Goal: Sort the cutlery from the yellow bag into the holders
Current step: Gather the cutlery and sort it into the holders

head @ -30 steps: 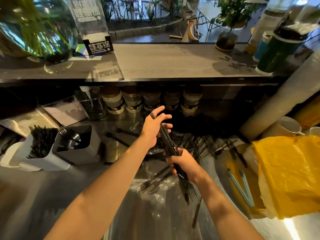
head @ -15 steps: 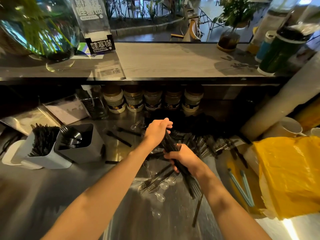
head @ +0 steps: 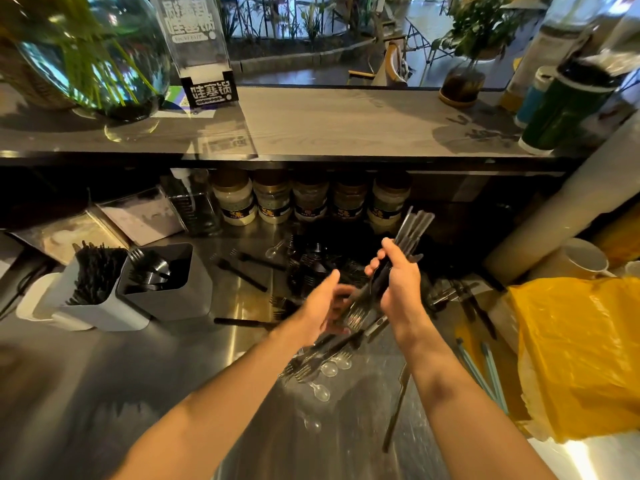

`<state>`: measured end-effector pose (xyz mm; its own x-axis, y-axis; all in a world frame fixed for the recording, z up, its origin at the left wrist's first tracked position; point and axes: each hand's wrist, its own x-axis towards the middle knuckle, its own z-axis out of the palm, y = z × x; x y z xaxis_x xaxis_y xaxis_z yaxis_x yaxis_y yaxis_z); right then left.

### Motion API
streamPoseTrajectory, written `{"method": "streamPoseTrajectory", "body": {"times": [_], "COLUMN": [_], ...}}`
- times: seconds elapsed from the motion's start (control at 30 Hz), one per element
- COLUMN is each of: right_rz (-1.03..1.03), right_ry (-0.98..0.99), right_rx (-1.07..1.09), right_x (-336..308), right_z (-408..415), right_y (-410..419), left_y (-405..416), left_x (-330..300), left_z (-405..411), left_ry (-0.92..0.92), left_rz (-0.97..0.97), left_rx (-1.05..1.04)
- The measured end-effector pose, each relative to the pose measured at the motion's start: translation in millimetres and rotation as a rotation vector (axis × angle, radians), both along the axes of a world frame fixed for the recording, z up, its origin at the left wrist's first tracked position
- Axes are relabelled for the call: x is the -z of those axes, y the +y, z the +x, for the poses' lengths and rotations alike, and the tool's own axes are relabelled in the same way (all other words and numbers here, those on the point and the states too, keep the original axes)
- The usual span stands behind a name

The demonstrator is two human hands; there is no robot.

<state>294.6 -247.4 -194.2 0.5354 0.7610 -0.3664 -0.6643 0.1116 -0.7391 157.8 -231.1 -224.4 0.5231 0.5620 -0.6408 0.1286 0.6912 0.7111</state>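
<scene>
Mid-sort, our right hand (head: 398, 289) grips a bundle of black forks (head: 408, 237), handles fanned up and away, tines pointing down toward our left hand (head: 322, 308). That hand is loose, fingers relaxed and reaching in under the tines; whether it touches them we cannot tell through the blur. Below both hands, more forks and a few clear spoons (head: 329, 370) lie scattered on the steel counter (head: 138, 393), and a dark heap of cutlery (head: 311, 268) sits just behind — single forks strewn off to its left. Farther left stand two holders side by side: the white one (head: 86, 311) packed with black pieces we cannot make out, the grey one (head: 173, 299) holding black forks. To the right, the yellow bag (head: 581, 348) lies crumpled on the counter, with two pale blue straws (head: 485, 368) beside it. A row of jars (head: 273, 202) lines the back under a wooden shelf (head: 346, 123) — up there, a glass vase (head: 97, 53), a sign (head: 204, 50) and a green cup (head: 564, 105). White mugs (head: 585, 261) sit behind the bag.
</scene>
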Motion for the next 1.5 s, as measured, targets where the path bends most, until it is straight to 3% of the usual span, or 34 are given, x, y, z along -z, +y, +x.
{"method": "streamPoseTrajectory", "body": {"times": [0.07,0.13,0.27,0.4,0.5,0.6,0.7,0.77,0.87,1.07,1.27,1.5], "right_rz": [0.001,-0.016,-0.029,-0.014,-0.037,-0.018,-0.01,-0.001,0.015,0.03,-0.07,-0.154], "right_ry": [-0.043,-0.075,-0.039,0.095,0.09,-0.037,-0.194,-0.238,-0.256,-0.361,-0.239,-0.17], "right_rx": [0.081,0.127,0.166,0.098,0.046,-0.138,-0.484,-0.7,-0.91,-1.172,-1.286,-1.428], "right_x": [-5,-7,-2,3,3,0,-8,-13,-16,-25,-36,-41], "right_z": [1,-2,-19,-36,-35,-29,-30,-36,-49,-79,-118,-172], "right_y": [-1,-3,-6,-13,-16,-21,-31,-38,-42,-41,-32,-14], "left_y": [-13,-22,-29,-36,-41,-43,-33,-23,-18,-28,-27,-7], "left_x": [3,-2,-11,-21,-20,-19,-28,-42,-69,-82,-82,-80], "left_z": [-1,5,20,23,19,8,-7,-16,-31,-67,-100,-159], "left_ry": [-0.094,-0.191,-0.156,-0.133,-0.067,-0.023,-0.099,-0.168,-0.127,0.056,-0.026,-0.129], "left_rz": [-0.133,-0.219,-0.154,-0.113,-0.076,0.012,0.118,0.165,0.192,0.247,0.281,0.295], "left_rx": [-0.017,-0.191,-0.538,-0.578,-0.498,-0.394,-0.455,-0.453,-0.335,-0.359,-0.582,-0.7]}}
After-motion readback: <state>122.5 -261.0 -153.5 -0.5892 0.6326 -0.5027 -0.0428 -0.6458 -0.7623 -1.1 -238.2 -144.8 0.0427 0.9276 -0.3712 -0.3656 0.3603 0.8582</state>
